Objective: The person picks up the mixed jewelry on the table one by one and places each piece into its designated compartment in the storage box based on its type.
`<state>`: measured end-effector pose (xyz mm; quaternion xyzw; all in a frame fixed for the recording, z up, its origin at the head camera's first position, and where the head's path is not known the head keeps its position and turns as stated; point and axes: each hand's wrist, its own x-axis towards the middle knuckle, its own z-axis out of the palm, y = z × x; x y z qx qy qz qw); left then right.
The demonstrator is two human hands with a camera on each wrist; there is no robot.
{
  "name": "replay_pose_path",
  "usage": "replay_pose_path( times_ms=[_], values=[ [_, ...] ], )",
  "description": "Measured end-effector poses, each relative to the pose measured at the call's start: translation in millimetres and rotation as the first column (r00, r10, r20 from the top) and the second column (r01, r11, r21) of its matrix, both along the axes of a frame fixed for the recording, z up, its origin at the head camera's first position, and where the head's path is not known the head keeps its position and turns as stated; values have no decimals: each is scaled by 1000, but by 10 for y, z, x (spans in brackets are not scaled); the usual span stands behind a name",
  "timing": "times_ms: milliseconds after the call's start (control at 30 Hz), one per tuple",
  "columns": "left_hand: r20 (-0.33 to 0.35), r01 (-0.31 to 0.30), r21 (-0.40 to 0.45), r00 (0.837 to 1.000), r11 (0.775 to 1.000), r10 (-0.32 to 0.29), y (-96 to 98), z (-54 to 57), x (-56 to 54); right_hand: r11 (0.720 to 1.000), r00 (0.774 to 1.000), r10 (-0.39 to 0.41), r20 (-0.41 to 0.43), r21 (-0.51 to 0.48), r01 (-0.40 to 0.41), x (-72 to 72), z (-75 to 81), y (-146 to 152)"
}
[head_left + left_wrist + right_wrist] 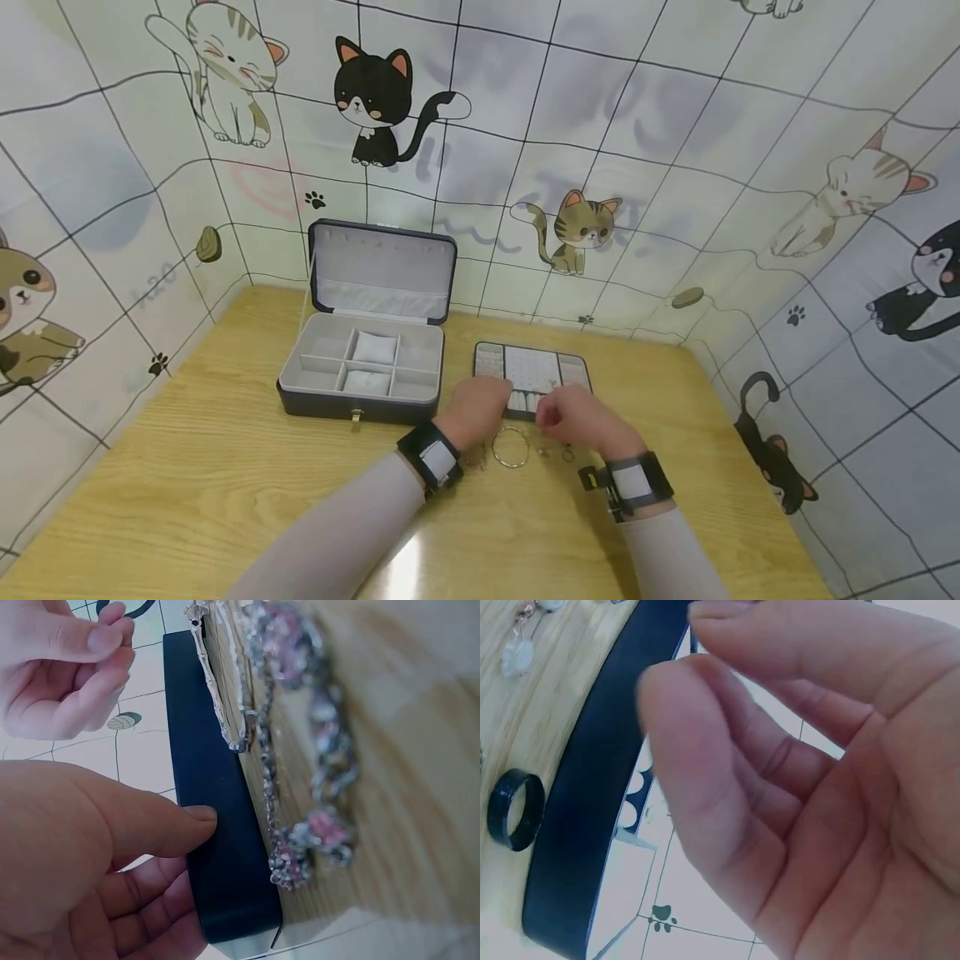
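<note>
My left hand grips the front left of a shallow dark jewelry tray; its thumb lies against the outer wall, with the other fingers partly hidden beyond. Over the tray's front right side is my right hand, fingers curled and thumb near the index finger. No object shows between those fingertips, but a tiny one could be hidden. A silver bracelet with pink stones and a gold bangle lie before the tray. A black ring rests by its wall, near a drop earring.
A dark jewelry box stands at the left with its lid raised; two white cushions sit in its compartments. Cat-printed cloth walls in the wooden table at the back and sides.
</note>
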<state>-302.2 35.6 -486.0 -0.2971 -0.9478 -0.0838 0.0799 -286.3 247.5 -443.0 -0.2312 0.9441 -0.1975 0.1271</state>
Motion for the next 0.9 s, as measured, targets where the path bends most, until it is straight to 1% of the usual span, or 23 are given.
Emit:
replay_pose_path(
  times_ms=[67,200,367,533,667,900],
  values=[
    [8,-5,-8,1000,1000,5,11,-15,-11,999,1000,2,-2,41,-2,32,4,-34],
    [18,-5,-15,1000,1000,6,42,-16,-19,996,1000,-3,1,87,3,85,3,-87],
    [22,-9,-29,1000,1000,10,47,34,-3,996,999,-10,-32,93,13,104,-7,-126],
    [33,-13,-29,999,1000,14,13,49,15,993,1000,-26,3,119,25,109,-10,-152],
    [19,-10,-23,1000,1000,11,-1,48,17,992,999,-23,27,125,19,116,-6,-166],
    [2,-9,-29,1000,1000,9,-17,41,10,990,1000,-19,19,138,16,95,-69,-186]
  ],
)
